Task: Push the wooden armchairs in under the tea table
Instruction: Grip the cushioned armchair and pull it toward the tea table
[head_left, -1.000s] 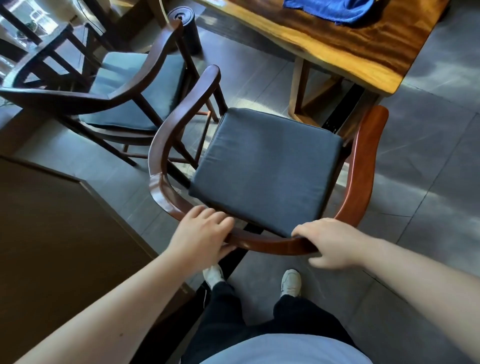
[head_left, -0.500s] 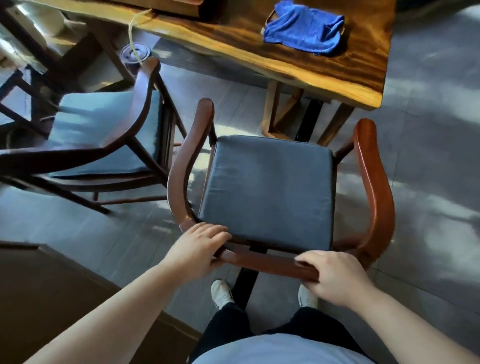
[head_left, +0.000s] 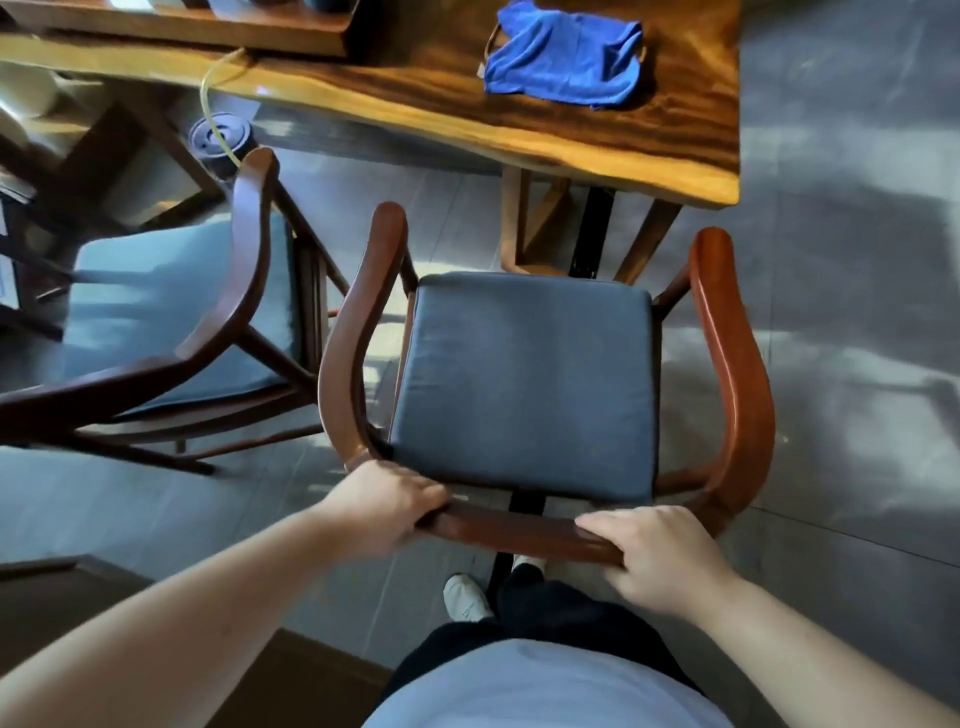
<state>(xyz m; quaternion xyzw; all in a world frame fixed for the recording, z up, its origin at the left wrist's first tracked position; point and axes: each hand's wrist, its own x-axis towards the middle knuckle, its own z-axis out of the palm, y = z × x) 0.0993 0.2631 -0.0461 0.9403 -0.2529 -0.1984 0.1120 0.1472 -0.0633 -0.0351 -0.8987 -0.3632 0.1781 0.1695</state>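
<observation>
At the near end of the tea table, one wooden armchair w/ a dark seat cushion stands square-on to the table edge but not under it yet: the cushion's front edge sits just short of the tabletop's rim, near the table legs, and both armrests are fully out in the open. Left hand is wrapped over the curved back rail at its left bend; right hand is clasped on the same rail toward the right, fingers over the top. So grip is set, chair lined up, push prob. just beginning. A second armchair, w/ a lighter grey-blue cushion, stands to the left, angled away from the table and well clear of it; nobody's touching it. Judging by this: neither chair is tucked in, so approx. all the pushing remains — this one fwd under the top, then the second turned and slid in. A blue cloth lies on the tabletop, not in the way.
</observation>
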